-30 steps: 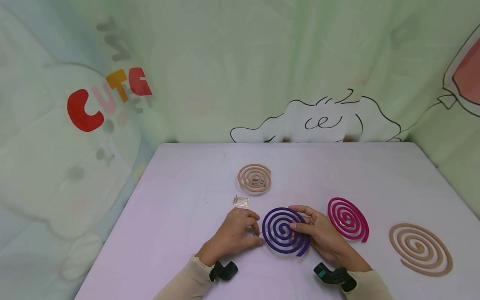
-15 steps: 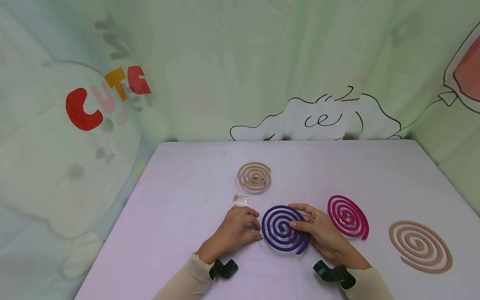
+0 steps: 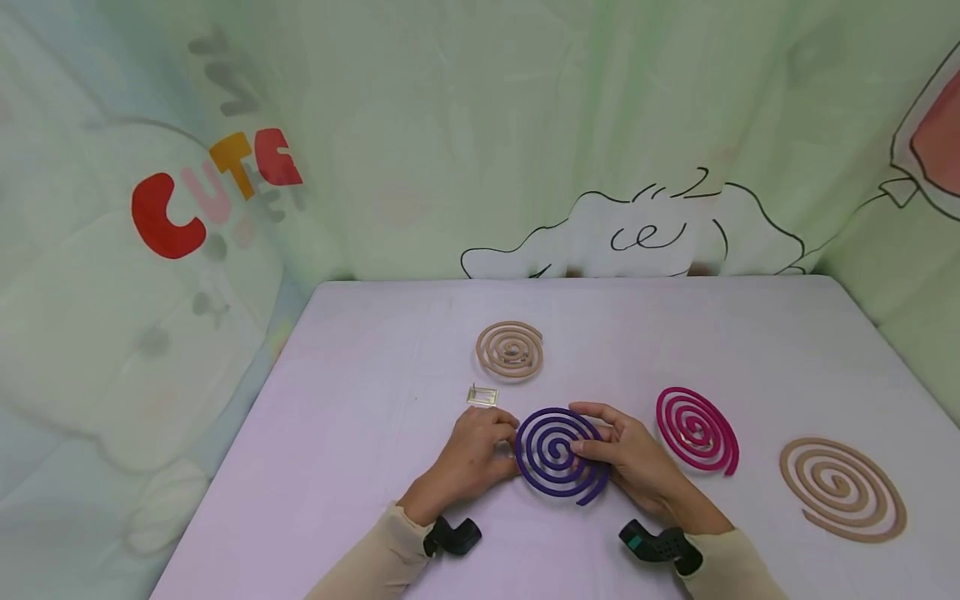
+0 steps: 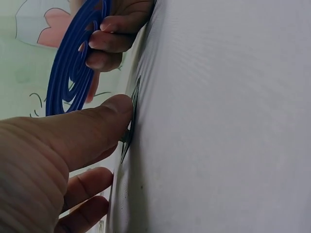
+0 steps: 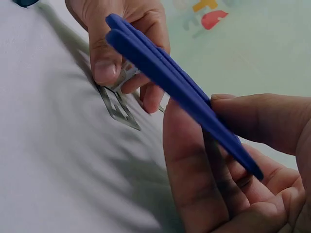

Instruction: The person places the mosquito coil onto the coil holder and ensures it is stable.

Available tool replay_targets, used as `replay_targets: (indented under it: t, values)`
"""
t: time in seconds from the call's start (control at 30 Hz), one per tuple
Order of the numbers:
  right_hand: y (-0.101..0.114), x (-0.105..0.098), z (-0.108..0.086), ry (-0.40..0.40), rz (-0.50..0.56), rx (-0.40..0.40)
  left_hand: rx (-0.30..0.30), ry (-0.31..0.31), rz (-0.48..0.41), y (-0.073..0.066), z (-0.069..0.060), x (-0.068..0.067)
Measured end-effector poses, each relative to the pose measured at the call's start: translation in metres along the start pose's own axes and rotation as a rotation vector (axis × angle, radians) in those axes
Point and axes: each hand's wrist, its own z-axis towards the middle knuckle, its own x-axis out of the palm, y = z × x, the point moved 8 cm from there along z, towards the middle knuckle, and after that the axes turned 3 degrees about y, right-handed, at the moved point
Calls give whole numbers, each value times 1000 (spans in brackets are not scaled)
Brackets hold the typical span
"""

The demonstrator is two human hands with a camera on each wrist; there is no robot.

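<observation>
My right hand (image 3: 637,467) pinches a dark blue-purple mosquito coil (image 3: 557,451) between thumb and fingers, tilted above the table. My left hand (image 3: 474,454) is close beside the coil's left edge. In the right wrist view, its thumb and fingers pinch a thin metal coil stand (image 5: 112,115) low at the table, with an upright part near the fingertips. The head view mostly hides this stand behind the left hand and coil. From the left wrist, the stand (image 4: 130,133) appears edge-on against the cloth, and the coil (image 4: 60,80) is beyond it.
Another metal stand (image 3: 482,395) lies beyond my left hand. Behind it a tan coil (image 3: 491,372) sits on a stand. A pink coil (image 3: 693,429) rests on a stand to the right, and a tan coil (image 3: 838,490) lies farther right on the white table (image 3: 315,467).
My right hand has brought the blue-purple coil slightly left, closer to the left hand. The left hand stays almost in place, and the other coils have not moved.
</observation>
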Motion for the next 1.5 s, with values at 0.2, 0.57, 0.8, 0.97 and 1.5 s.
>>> replay_targets:
  t: [0.2,0.57,0.8,0.97,1.5]
  values:
    - [1,5,1,44,3,-23,21,7,-13,1,1,-2]
    - [0,6,6,-9,-8,12,132,188,29,4,-11,-8]
    - [-1,10,7,-22,12,37,118,293,60,5,-19,-8]
    - [-2,12,10,-38,9,43,50,358,30,8,-23,-6]
    - [-4,18,16,-8,23,22,-48,462,42,7,-28,3]
